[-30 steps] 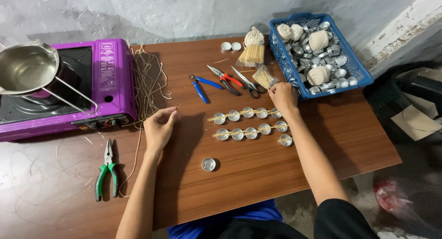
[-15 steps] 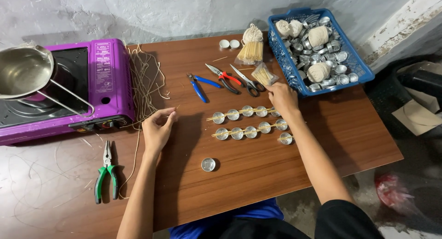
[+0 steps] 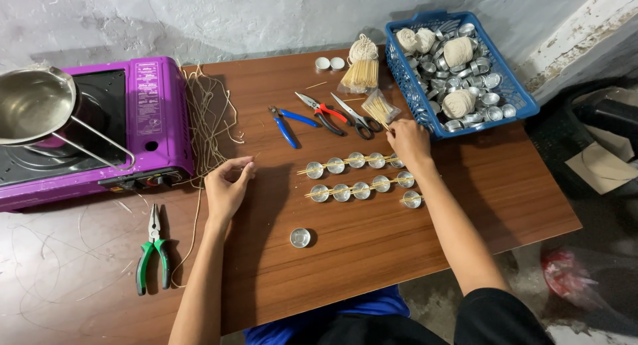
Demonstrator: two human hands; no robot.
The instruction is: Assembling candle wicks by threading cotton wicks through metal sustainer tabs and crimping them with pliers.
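Observation:
My left hand (image 3: 228, 185) rests on the wooden table (image 3: 372, 252), fingers pinched on a thin strand of wick string (image 3: 247, 160). My right hand (image 3: 407, 140) reaches to a small clear bag of thin wooden sticks (image 3: 379, 108) and pinches sticks at its mouth. Below that hand lie two rows of small metal candle cups (image 3: 359, 177) with sticks laid across them. One single cup (image 3: 300, 237) stands apart, nearer to me.
A purple portable stove (image 3: 143, 122) with a steel pot (image 3: 33, 106) stands at left, loose string (image 3: 209, 115) beside it. Green pliers (image 3: 153, 248), blue pliers (image 3: 286, 124), red cutters (image 3: 323, 112) and scissors (image 3: 355, 117) lie about. A blue basket (image 3: 515, 92) holds cups and string balls.
My right hand has shifted slightly toward the stick bag. My left hand stays put.

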